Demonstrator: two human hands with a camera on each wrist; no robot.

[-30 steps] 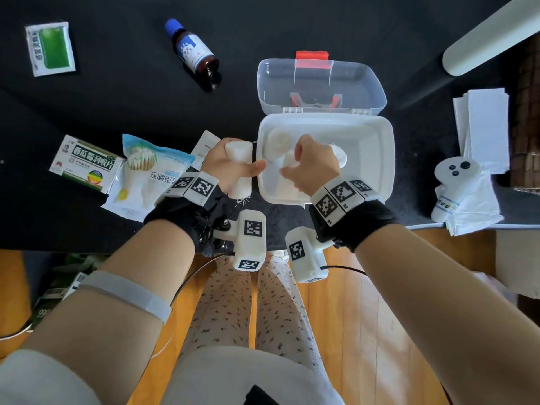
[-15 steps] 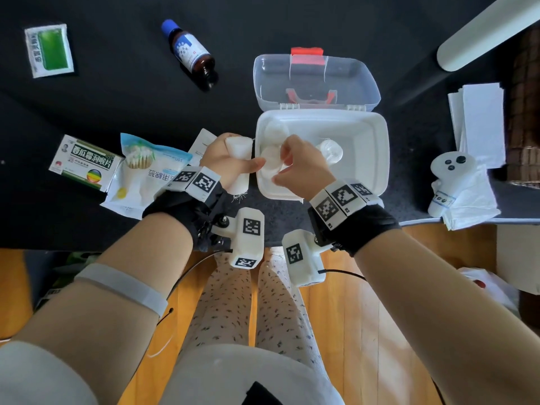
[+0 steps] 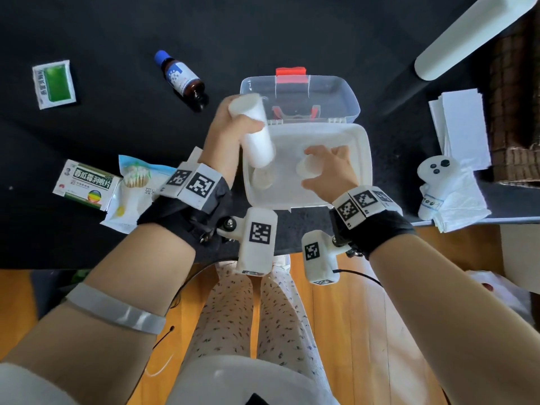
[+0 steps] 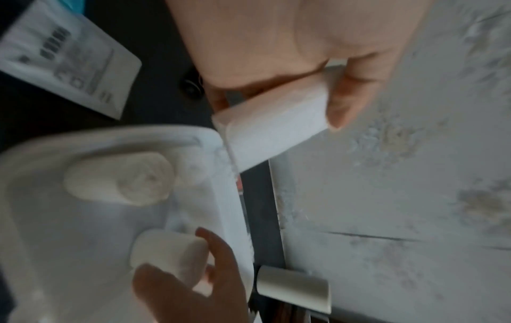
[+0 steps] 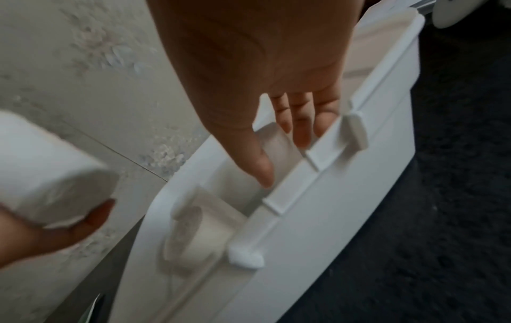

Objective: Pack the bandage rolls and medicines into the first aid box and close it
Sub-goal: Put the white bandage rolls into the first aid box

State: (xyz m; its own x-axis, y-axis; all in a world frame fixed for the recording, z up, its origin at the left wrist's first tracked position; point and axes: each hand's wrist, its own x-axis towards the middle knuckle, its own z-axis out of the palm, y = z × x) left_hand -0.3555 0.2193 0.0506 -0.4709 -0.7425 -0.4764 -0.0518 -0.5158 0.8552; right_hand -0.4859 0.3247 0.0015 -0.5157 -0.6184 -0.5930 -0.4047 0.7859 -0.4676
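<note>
The white first aid box stands open on the black table, its clear lid with a red latch tipped back. My left hand grips a white bandage roll, tilted, above the box's left side; the left wrist view shows the same roll under my thumb. My right hand is inside the box, thumb and fingers around a second roll, also seen from the left wrist as a roll. A third roll lies in the box's left part.
Left of the box lie a medicine carton, a cotton-swab pack, a brown bottle with a blue cap and a green sachet. On the right sit a white controller and stacked papers.
My left hand has lifted its roll from beside the box's left edge to above the box. My right hand has shifted rightwards inside the box with a roll.
</note>
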